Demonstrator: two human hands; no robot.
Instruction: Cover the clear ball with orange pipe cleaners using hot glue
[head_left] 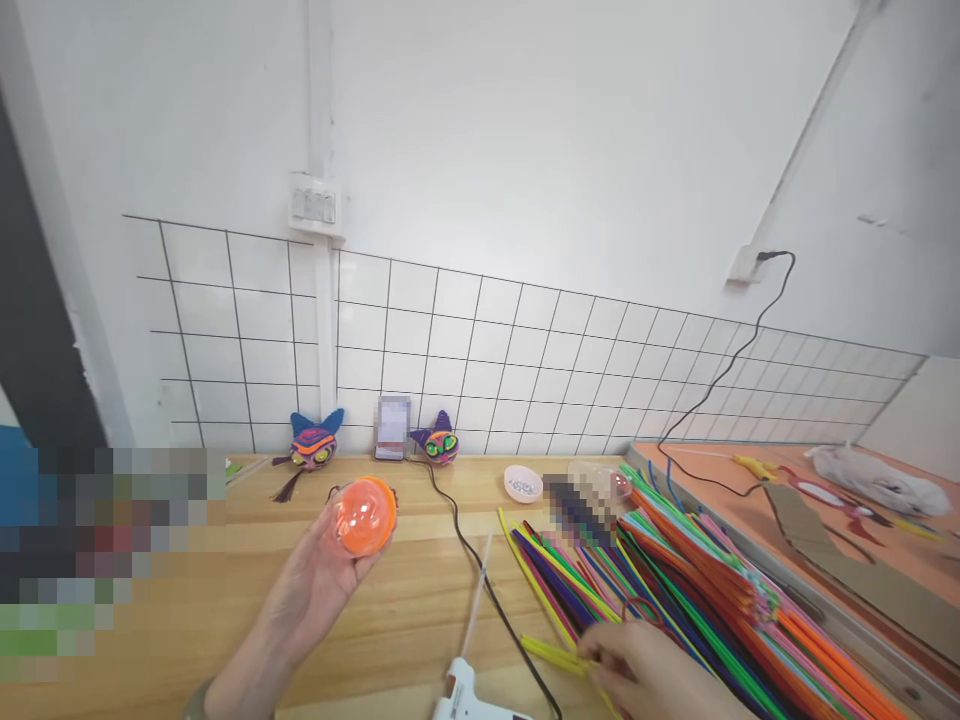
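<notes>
Over at seven o'clock, the left hand [328, 567] cups an orange ball [366, 516]. At five, the right hand [628, 658] pinches yellow stems [551, 653]

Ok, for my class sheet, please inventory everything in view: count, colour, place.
Wooden table: 1, light brown, foreground
Blue-eared craft figure: 1, multicoloured, back left
Purple-eared craft figure: 1, multicoloured, right of phone
Phone: 1, pale screen, between figures
Bowl: 1, pale pink, back centre
Pipe cleaners: many, multicoloured, right
Glue gun: 1, white, bottom centre
Black cables: 2, table and right wall
Wall: white, background, with black grid
Switch panel: 1, white, left wall
Orange surface: 1, far right
Cardboard: 1, brown, on orange surface
Plastic bag: 1, white, far right
Other small or blurred items: several, unclear
Left hand: 1, bare, holding one glossy orange ball
Right hand: 1, bare, gripping yellow pipe cleaners
</notes>
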